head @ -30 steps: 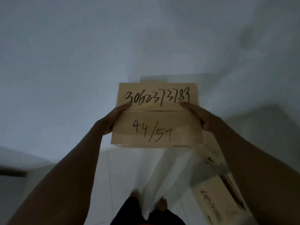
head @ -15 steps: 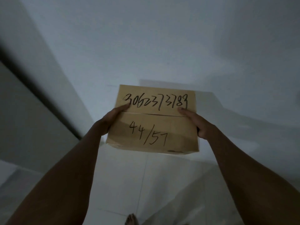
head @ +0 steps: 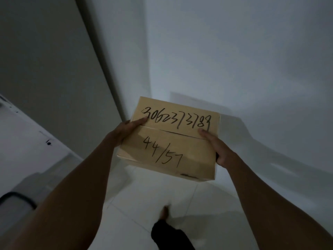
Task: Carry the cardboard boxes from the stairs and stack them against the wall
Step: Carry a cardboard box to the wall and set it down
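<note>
The box (head: 171, 139) is held out in front of the chest, clear of the floor (head: 144, 204), clamped between the left hand (head: 124, 131) and the right hand (head: 219, 150). What could go wrong, I judge, is a slip: the hold appears to be mostly a sideways squeeze on the two short ends, and the box is tilted with its right near corner lowest, so any easing of pressure could let it slide down and out on that side. The room is dim and the person is mid-stride, one bare foot (head: 164, 212) blurred on the pale tiles; a misstep or a clip against the white unit (head: 27, 150) at the left could jolt the load. The box also blocks part of the view ahead, so a stack at the wall (head: 234, 60) could be met too early or set down crooked; no stack is visible here. As for the hold itself, the left thumb lies on the top face beside the first digit of the handwritten number, the right thumb on the top near the seam below the last digits, and the remaining fingers of both hands wrap the ends and are hidden, presumably under or against the sides. Both hands are closed firmly on the box.
</note>
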`<state>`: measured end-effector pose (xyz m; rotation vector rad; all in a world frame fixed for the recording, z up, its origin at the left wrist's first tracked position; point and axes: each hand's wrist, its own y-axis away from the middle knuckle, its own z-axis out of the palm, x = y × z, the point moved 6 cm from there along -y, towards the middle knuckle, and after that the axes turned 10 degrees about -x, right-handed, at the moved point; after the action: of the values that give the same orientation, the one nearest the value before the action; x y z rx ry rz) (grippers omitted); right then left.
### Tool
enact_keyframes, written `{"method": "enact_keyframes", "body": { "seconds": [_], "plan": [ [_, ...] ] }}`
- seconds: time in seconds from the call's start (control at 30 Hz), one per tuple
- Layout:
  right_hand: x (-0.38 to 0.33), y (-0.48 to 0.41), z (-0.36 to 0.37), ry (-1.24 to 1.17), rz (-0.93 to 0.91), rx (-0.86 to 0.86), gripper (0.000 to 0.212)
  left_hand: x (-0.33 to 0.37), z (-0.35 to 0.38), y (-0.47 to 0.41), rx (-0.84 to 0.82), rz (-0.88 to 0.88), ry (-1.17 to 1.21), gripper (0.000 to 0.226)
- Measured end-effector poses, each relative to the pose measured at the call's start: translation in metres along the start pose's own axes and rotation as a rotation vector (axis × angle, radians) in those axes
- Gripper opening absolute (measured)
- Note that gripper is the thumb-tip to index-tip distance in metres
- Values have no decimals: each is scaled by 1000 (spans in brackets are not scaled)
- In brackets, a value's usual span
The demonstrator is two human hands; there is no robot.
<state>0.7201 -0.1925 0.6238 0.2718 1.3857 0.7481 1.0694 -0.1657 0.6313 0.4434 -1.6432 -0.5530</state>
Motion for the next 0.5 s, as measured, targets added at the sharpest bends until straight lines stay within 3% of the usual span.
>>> {"method": "enact_keyframes", "body": {
  "seconds": [0.1,0.3,0.5],
  "plan": [
    [4,-47,29,-4,24,-19,63,-13,-40,-24,24,-39,9,111],
    [27,-145,83,-17,109,-34,73,-41,-116,-78,64,-116,28,67],
    [60,-202,133,-43,159,-43,67,-75,-176,-119,94,-172,30,62]
  ]
}}
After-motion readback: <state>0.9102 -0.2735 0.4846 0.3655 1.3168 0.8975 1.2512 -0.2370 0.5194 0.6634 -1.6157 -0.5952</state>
